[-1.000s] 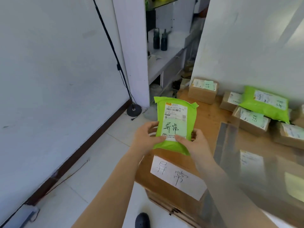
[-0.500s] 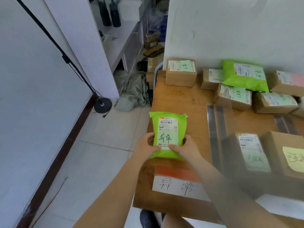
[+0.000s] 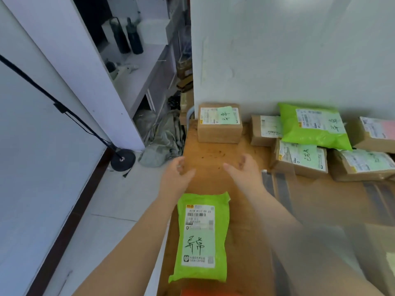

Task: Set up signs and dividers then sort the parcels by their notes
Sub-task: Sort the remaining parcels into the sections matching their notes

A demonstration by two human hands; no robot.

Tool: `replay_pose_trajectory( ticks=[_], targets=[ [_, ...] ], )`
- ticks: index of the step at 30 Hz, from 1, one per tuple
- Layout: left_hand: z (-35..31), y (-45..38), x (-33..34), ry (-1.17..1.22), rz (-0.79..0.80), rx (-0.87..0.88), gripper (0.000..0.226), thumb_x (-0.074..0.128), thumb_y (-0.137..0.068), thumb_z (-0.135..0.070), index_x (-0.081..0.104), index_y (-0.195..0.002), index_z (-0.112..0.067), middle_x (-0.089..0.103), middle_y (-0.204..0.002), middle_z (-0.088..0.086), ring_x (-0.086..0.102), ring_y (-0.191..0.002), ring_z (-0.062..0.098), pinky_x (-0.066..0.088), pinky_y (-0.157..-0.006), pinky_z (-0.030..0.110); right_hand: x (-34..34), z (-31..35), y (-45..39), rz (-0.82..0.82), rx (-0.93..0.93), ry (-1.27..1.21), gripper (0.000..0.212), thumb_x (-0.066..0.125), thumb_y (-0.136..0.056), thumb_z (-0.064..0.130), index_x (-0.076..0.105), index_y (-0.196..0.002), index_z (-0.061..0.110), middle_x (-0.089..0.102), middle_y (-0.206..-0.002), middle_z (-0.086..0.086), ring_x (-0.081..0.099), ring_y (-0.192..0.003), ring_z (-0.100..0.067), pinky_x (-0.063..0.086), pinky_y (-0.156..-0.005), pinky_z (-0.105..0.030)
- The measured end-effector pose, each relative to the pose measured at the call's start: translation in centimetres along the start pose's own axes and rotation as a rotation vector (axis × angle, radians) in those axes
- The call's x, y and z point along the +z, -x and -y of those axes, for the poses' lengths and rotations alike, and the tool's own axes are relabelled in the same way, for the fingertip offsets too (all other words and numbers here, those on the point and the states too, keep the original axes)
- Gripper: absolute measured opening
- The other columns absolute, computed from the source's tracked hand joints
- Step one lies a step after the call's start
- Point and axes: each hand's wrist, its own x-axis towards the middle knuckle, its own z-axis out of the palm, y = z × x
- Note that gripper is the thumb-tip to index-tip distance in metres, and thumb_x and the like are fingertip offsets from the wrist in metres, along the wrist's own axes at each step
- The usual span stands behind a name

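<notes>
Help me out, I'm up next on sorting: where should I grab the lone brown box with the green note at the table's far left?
Probably by the two short side faces of the brown box, reaching straight forward with both hands. It stands alone, sides clear, and the green note stays uncovered on top.

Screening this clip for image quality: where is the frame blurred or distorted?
Head view: the printed label on the near lime-green plastic mailer is sharp; the lower right corner smears across the right forearm and wooden table; wide-angle bending tilts the white wall edges; daylight is soft, without hard shadows.
</notes>
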Motion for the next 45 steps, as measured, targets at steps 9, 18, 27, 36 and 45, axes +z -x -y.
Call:
replay_pose_trajectory(
  ticks=[9, 18, 27, 36, 45],
  targets=[
    [-5.9, -11.9, 5.3, -0.016, -0.048, 0.08, 0.057, 0.062, -0.085, -0.031, 0.04, -0.135, -0.015, 0.048, -0.131, -0.002, 0.043, -0.103, 0.006, 0.035, -0.083, 0.024, -0.4, 3.5, -13.8, -0.098, -0.073, -0.01, 0.055, 0.064, -0.083, 0.033, 0.043, -0.128, 0.01, 0.049, -0.129, -0.007, 0.051, -0.105, -0.018, 0.045, -0.088, -0.032],
    [-4.5, -15.0, 7.5, 0.142, -0.024, -0.052, 0.056, 0.06, -0.086, -0.035, 0.04, -0.137, -0.021, 0.052, -0.131, -0.005, 0.047, -0.111, 0.01, 0.037, -0.089, 0.025, 1.2, 2.3, -18.1, -0.069, -0.014, -0.079, 0.047, 0.06, -0.088, 0.035, 0.045, -0.126, 0.012, 0.059, -0.125, -0.003, 0.054, -0.099, -0.011, 0.036, -0.051, -0.012],
    [-5.6, -10.8, 4.1, 0.266, -0.135, 0.105, 0.046, 0.064, -0.086, -0.023, 0.048, -0.129, -0.026, 0.056, -0.115, -0.013, 0.054, -0.103, 0.003, 0.045, -0.087, 0.021, -0.2, 4.6, -13.1, -0.091, -0.055, -0.284, 0.069, 0.073, -0.078, 0.031, 0.037, -0.135, 0.017, 0.056, -0.122, 0.002, 0.054, -0.098, -0.007, 0.045, -0.063, -0.012],
    [-8.5, -1.3, -1.7, 0.6, -0.148, 0.197, 0.03, 0.068, -0.083, -0.012, 0.061, -0.103, -0.034, 0.068, -0.105, -0.01, 0.066, -0.1, 0.013, 0.053, -0.09, 0.042, -3.8, 6.8, -0.8, -0.064, -0.17, -0.413, 0.085, 0.075, -0.076, 0.028, 0.025, -0.144, 0.03, 0.057, -0.128, 0.003, 0.054, -0.114, -0.016, 0.049, -0.096, -0.038],
    [-7.7, 9.2, -5.7, 0.615, -0.097, 0.262, 0.024, 0.071, -0.079, -0.021, 0.064, -0.097, -0.036, 0.07, -0.102, -0.008, 0.067, -0.096, 0.01, 0.054, -0.076, 0.028, -6.8, 5.7, 11.3, -0.105, -0.256, -0.434, 0.067, 0.079, -0.068, 0.029, 0.039, -0.121, 0.034, 0.061, -0.116, -0.001, 0.065, -0.096, -0.018, 0.056, -0.079, -0.049]
  ],
)
